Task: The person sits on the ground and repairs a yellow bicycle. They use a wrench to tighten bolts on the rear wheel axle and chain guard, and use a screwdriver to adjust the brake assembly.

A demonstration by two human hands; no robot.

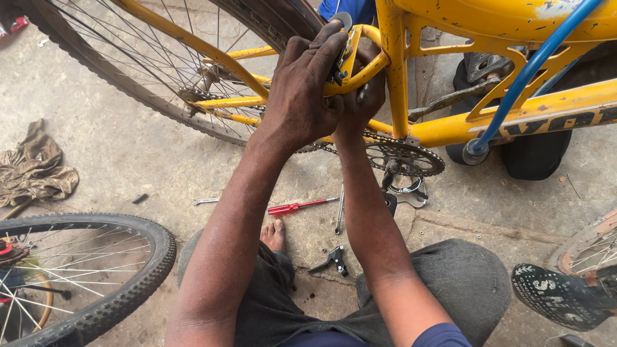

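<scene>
Concrete floor's littered with tools, red-handled screwdriver at 6 o'clock. Both hands, left hand and right hand, are clamped together on the yellow steel bike frame's rear brake bracket (mid-adjustment, I'd say). Next move probably needs a tool.

Both your forearms reach up and forward, side by side. Your left hand is curled shut, fingers pointing up and pressed together. Your right hand sits just behind it, mostly hidden, fingers wrapped closed.
</scene>
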